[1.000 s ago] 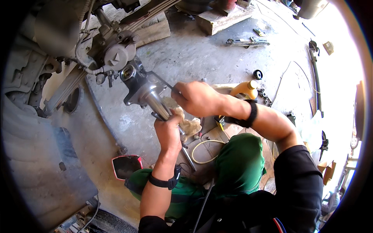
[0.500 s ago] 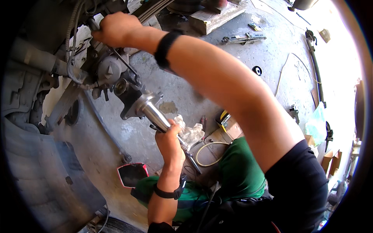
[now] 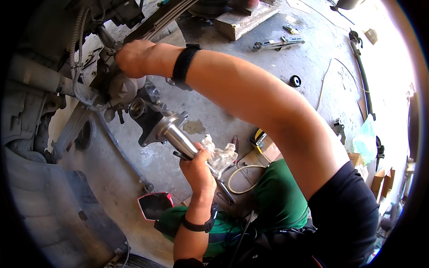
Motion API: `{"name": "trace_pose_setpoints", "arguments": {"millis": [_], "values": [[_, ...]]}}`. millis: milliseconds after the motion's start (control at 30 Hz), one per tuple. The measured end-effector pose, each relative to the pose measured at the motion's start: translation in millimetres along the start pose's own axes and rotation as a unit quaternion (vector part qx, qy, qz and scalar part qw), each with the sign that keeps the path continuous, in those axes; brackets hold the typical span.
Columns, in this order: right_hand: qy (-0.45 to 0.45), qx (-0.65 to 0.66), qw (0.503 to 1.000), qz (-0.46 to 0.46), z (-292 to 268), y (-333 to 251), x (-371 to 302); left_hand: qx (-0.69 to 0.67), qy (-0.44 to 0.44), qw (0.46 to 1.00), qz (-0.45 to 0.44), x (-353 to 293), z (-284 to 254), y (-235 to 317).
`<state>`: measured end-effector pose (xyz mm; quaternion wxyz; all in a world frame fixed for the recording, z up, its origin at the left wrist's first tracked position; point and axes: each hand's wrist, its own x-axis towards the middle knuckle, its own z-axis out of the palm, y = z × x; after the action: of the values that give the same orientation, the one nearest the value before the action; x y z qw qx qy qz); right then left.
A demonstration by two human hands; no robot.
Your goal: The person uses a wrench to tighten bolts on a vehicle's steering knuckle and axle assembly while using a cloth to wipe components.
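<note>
My left hand (image 3: 197,172) is closed round the bright steel shaft of a steering knuckle (image 3: 178,137), its thumb along the top. The knuckle's dark flange and round bore (image 3: 137,107) face up and left, toward the vehicle's underside. A dark tip (image 3: 181,155) pokes out beside my left fingers; I cannot tell what it belongs to. My right hand (image 3: 134,58) is curled by a metal rod (image 3: 106,36) under the vehicle, above a round housing (image 3: 123,89). What my right fingers grip is hidden. A crumpled whitish rag or glove (image 3: 222,154) lies beyond the shaft's end.
The vehicle's underside, with a corrugated hose (image 3: 77,53), fills the left. On the concrete floor are a wooden block (image 3: 243,22), a black ring (image 3: 295,81), a red-edged dark box (image 3: 155,205), a long bar (image 3: 364,76) and a pale plastic bag (image 3: 365,140).
My right hand has moved slightly right and down. The thin dark bar seen below it before is now mostly out of sight. My left hand keeps its hold on the knuckle's shaft.
</note>
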<state>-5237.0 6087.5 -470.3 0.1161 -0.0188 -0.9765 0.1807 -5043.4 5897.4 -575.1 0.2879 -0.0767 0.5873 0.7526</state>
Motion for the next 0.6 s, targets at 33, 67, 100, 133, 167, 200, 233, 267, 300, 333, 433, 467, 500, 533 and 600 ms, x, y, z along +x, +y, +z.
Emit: {"name": "trace_pose_setpoints", "arguments": {"millis": [33, 67, 100, 133, 167, 200, 233, 267, 300, 333, 433, 467, 500, 533, 600], "values": [[0.002, -0.001, 1.0, 0.017, -5, 1, -4, -0.004, -0.006, 1.0, -0.003, 0, 1, -1], [0.032, 0.022, 0.999, 0.019, -7, 6, -11, 0.004, -0.009, 1.0, -0.006, 1, 4, -2], [0.063, 0.052, 0.997, 0.01, -10, 6, -19, 0.004, -0.009, 1.0, -0.01, 1, 0, 0], [0.092, 0.081, 0.992, 0.002, -12, 8, -30, 0.004, -0.009, 1.0, -0.014, 1, -4, 1], [0.178, 0.124, 0.976, -0.019, -19, 7, -54, -0.003, -0.016, 1.0, -0.017, 2, -2, 1], [0.255, 0.209, 0.942, -0.055, -29, 4, -85, 0.017, -0.005, 1.0, 0.003, 0, 5, 1], [0.279, 0.204, 0.932, -0.107, -33, 3, -106, 0.018, 0.005, 1.0, 0.003, -1, 4, 3], [0.263, 0.248, 0.929, -0.075, -34, -3, -126, 0.021, 0.014, 1.0, 0.005, -1, 3, 4], [0.292, 0.259, 0.915, -0.102, -28, 0, -136, 0.025, 0.018, 1.0, 0.004, -2, 4, 4], [0.269, 0.271, 0.918, -0.105, -25, 2, -150, 0.021, 0.019, 1.0, 0.008, -3, 5, 4], [0.271, 0.243, 0.921, -0.137, -21, 1, -175, 0.018, 0.01, 1.0, 0.011, -2, 3, 3], [0.28, 0.222, 0.921, -0.153, -16, 3, -179, 0.019, 0.01, 1.0, 0.007, -2, 4, 3], [0.279, 0.233, 0.919, -0.15, -12, 5, -182, 0.02, 0.011, 1.0, 0.003, -3, 6, 4], [0.278, 0.244, 0.917, -0.148, -6, 7, -185, 0.021, 0.012, 1.0, 0.0, -3, 7, 4], [0.275, 0.259, 0.915, -0.144, 2, 7, -187, 0.024, 0.017, 1.0, 0.01, -4, 8, 5]]}}
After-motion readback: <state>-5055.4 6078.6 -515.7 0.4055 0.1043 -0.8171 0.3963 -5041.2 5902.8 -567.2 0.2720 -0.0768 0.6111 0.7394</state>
